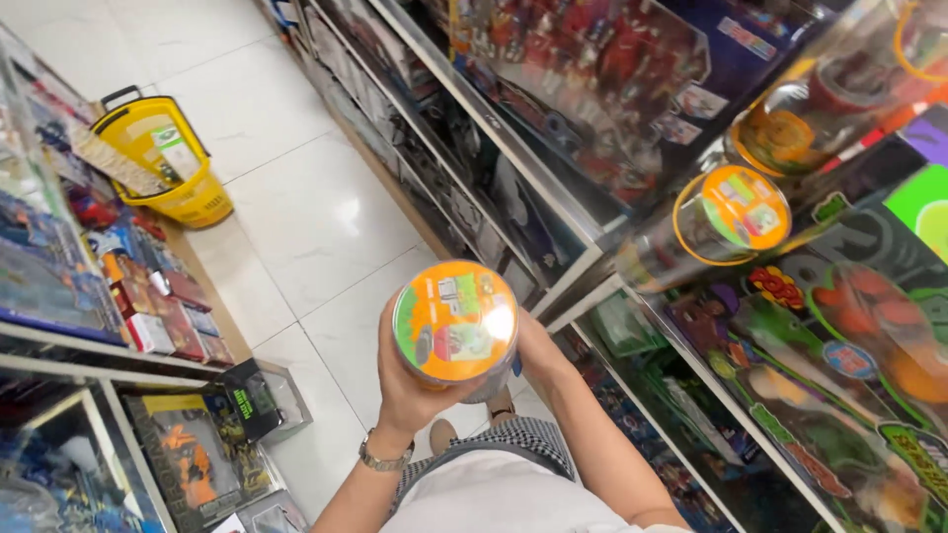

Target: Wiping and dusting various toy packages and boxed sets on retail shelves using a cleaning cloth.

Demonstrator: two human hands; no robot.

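- You hold a round toy canister (pixel 455 321) up in front of you, its orange end with small coloured pictures turned toward your face, above the white tiled floor (pixel 296 207) of a shop aisle.
- Your left hand (pixel 410 380) cups the canister from below and from the left, fingers wrapped around its side; a metal wristwatch (pixel 383 459) sits on that wrist.
- Your right hand (pixel 533 345) presses against the canister's right side from behind; most of its fingers are hidden by the canister, but the palm lies against it, so both hands are clamped on the one canister.
- Below your arms show your light shirt (pixel 494 494), checked shorts (pixel 513 439) and the toe of a shoe (pixel 441 431) on the tiles.
- To your right stands a shelf unit (pixel 583 276) with pale rails, packed with boxed toys: two more round canisters with orange ends, one (pixel 736 212) near the shelf edge and another (pixel 780 133) above it, and a big green and dark box (pixel 839 375) with cartoon figures beneath them.
- Higher on that shelf lie blurred boxes of red and blue figures (pixel 592 69).
- To your left is a second shelf (pixel 89 341) carrying small red and blue boxes (pixel 158 306), with larger boxed figures (pixel 188 449) on the level beneath.
- Farther up the aisle, well apart from you, a yellow shopping basket (pixel 163 158) with a black handle stands on the floor beside the left shelf, with some paper or packets in it.
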